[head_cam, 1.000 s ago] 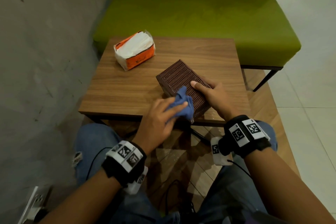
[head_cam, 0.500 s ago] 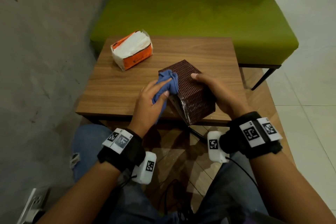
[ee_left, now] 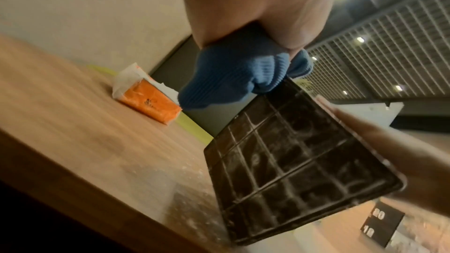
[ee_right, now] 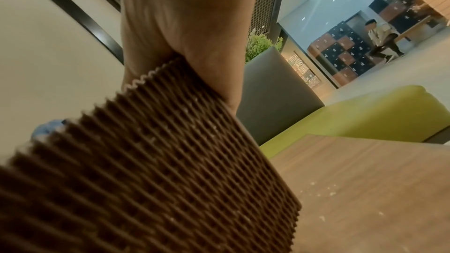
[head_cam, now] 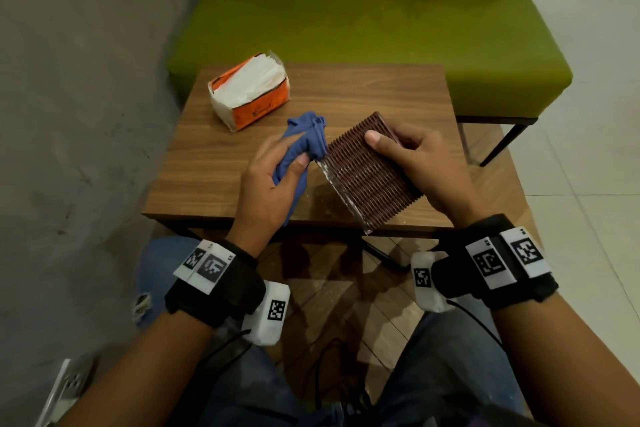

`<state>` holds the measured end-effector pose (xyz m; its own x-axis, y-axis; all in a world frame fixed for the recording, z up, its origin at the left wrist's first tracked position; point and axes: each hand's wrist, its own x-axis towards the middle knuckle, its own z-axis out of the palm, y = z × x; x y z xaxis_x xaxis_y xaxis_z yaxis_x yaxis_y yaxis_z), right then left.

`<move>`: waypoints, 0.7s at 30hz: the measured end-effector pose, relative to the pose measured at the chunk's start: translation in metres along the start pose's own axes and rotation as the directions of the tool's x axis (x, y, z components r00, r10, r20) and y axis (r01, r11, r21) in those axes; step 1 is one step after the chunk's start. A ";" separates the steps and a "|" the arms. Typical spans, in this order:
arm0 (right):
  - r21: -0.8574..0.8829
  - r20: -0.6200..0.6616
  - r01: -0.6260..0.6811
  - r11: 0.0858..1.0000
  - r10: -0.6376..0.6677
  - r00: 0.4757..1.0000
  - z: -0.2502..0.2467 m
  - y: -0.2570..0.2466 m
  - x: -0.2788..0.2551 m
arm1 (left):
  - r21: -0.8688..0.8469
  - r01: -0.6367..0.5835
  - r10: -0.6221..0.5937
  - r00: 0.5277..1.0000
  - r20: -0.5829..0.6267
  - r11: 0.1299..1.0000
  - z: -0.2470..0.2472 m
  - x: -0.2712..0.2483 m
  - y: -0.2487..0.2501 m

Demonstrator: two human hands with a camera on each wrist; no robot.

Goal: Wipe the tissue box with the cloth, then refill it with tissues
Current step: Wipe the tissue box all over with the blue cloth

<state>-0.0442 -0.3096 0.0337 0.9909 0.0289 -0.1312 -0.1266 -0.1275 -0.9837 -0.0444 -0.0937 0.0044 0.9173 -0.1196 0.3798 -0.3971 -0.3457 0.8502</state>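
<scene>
While your right hand (head_cam: 420,163) grips the tilted tissue box (head_cam: 370,173) above the worktop's (head_cam: 214,163) near edge, your left hand (head_cam: 273,184) bunches the cloth (head_cam: 308,139) against the box's far left corner, with the tissue pack (head_cam: 249,94) near the far left corner. From the left wrist, the box's gridded underside (ee_left: 292,161) looks dusty, so press the cloth (ee_left: 233,76) into each cell. From the right wrist, specks sit between the ribs (ee_right: 170,161); I'd wipe along them.

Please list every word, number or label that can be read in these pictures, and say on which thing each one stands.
"LS": white marker block on the left wrist band.
"RS": white marker block on the right wrist band.
"80" and "10": dark sign in the background, blurred, uncertain.
Dark logo print on the orange tissue pack: too small to read.
</scene>
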 end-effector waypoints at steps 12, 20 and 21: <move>-0.003 -0.009 -0.002 1.000 0.002 1.000 0.007 -0.009 0.019 | 0.485 -0.398 0.311 0.916 0.253 0.779 0.008 -0.043 0.006; -0.012 -0.017 0.005 1.000 -0.005 1.000 0.008 -0.011 0.024 | 0.476 -0.296 0.233 0.954 0.187 0.828 0.008 -0.027 0.004; -0.006 -0.016 0.006 1.000 -0.006 1.000 0.009 -0.011 0.024 | 0.453 -0.373 0.273 0.923 0.270 0.810 0.014 -0.040 0.008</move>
<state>-0.0192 -0.2989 0.0400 0.9922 0.0135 -0.1237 -0.1208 -0.1335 -0.9837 -0.0842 -0.1043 -0.0093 0.7462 -0.4564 0.4846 -0.6499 -0.6571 0.3818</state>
